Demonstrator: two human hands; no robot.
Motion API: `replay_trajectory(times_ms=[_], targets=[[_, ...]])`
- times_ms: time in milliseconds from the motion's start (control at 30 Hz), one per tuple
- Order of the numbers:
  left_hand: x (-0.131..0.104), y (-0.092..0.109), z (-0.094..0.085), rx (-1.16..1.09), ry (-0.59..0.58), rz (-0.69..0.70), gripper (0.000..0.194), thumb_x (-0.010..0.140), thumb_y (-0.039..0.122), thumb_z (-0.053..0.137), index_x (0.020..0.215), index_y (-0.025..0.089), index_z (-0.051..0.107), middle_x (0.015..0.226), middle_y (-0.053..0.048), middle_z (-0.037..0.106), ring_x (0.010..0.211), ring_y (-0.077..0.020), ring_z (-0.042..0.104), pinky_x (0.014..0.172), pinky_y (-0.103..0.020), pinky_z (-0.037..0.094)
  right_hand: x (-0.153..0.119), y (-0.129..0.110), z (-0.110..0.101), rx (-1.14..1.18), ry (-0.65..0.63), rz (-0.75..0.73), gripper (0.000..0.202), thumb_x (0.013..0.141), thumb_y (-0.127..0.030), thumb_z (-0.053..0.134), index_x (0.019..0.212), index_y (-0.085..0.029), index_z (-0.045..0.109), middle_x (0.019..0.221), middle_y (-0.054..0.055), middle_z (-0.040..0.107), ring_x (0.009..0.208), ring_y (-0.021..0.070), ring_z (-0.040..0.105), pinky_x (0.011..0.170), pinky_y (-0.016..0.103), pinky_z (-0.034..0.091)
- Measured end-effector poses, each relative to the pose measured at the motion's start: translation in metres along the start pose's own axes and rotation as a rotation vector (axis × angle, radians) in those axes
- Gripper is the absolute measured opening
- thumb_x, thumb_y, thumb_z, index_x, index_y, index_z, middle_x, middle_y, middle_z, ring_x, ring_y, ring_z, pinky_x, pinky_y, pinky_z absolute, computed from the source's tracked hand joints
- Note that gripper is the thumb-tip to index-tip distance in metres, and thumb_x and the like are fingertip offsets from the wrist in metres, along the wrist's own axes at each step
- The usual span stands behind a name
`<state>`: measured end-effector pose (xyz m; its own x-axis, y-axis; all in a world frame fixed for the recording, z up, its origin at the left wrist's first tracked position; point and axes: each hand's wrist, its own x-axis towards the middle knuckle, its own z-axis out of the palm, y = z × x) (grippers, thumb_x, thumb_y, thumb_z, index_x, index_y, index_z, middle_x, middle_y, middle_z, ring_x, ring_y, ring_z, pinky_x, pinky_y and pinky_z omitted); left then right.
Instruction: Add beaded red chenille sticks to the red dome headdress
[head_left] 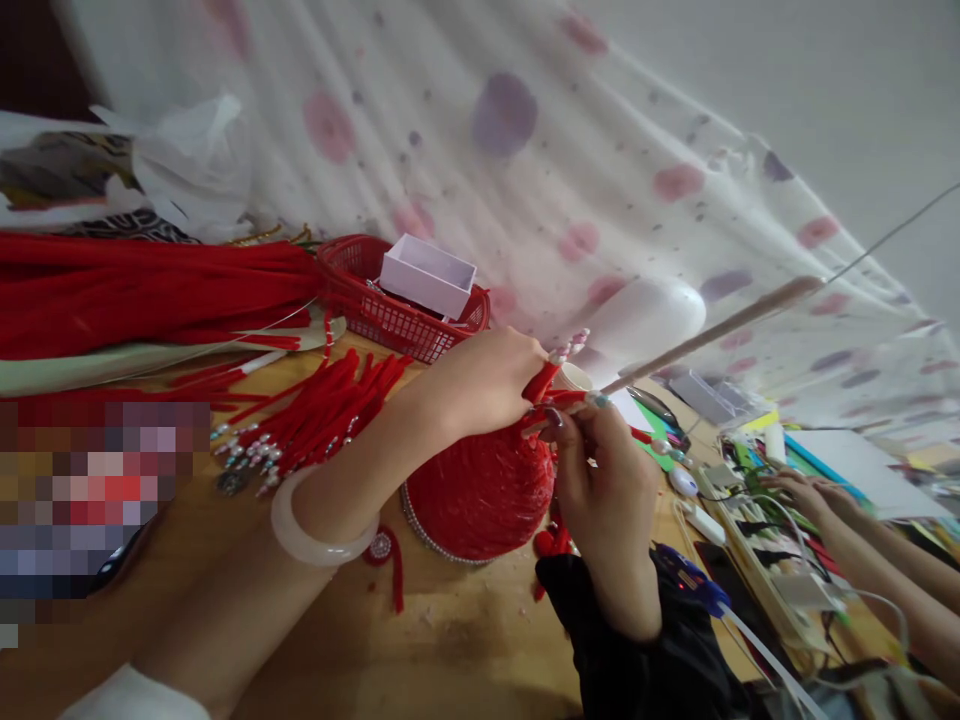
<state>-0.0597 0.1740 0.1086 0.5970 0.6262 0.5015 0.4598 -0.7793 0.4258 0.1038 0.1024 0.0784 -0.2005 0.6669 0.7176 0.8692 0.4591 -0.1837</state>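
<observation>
A red rounded dome point(480, 495), glossy on its surface and edged with a line of small silvery beads, sits on the wooden table under both hands. My left hand point(495, 380), below a pale bangle, is curled over the dome's top, gripping red fuzzy stems; its fingertips are partly hidden. My right hand point(607, 465), in a black sleeve, pinches a red fuzzy stem point(562, 397) between thumb and fingers at the same spot. Beaded ends point(571, 345) of stems stick out above my hands. A red piece with a round sparkling ornament point(380, 546) lies left of the dome.
Red fuzzy stems with beaded ends point(330, 410) lie at left, before a red basket point(405, 325) holding a white box point(429, 275). A blue glue gun point(690, 578) and a power strip point(780, 590) are at right. Another person's hands point(806, 500) work beyond.
</observation>
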Motion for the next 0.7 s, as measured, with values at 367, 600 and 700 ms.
replay_trajectory(times_ms=[367,600,700], targets=[[0.001,-0.001,0.003,0.004,0.006,0.013,0.018,0.078,0.017,0.058,0.06,0.016,0.062,0.063,-0.006,0.068,0.055,-0.0159,0.057,0.052,-0.029,0.032,-0.001,0.002,-0.001,0.036,-0.01,-0.012,0.017,0.096,-0.02,0.051,0.08,-0.021,0.054,0.064,-0.002,0.06,0.052,0.0116,0.053,0.052,0.024,0.038],[-0.001,0.0,0.0,-0.045,-0.003,-0.017,0.017,0.078,0.013,0.06,0.061,0.016,0.064,0.058,-0.003,0.066,0.055,-0.0144,0.058,0.052,-0.027,0.032,-0.007,0.011,-0.002,0.144,0.062,0.094,0.019,0.097,-0.023,0.051,0.08,-0.021,0.057,0.064,-0.002,0.063,0.051,0.0117,0.057,0.047,0.023,0.043],[-0.001,0.001,0.0,-0.033,0.005,-0.005,0.018,0.076,0.01,0.059,0.059,0.015,0.063,0.056,-0.003,0.064,0.054,-0.0138,0.058,0.051,-0.026,0.031,-0.009,0.012,-0.001,0.141,0.149,0.093,0.016,0.097,-0.024,0.052,0.082,-0.021,0.059,0.07,-0.001,0.066,0.051,0.0117,0.059,0.045,0.022,0.045]])
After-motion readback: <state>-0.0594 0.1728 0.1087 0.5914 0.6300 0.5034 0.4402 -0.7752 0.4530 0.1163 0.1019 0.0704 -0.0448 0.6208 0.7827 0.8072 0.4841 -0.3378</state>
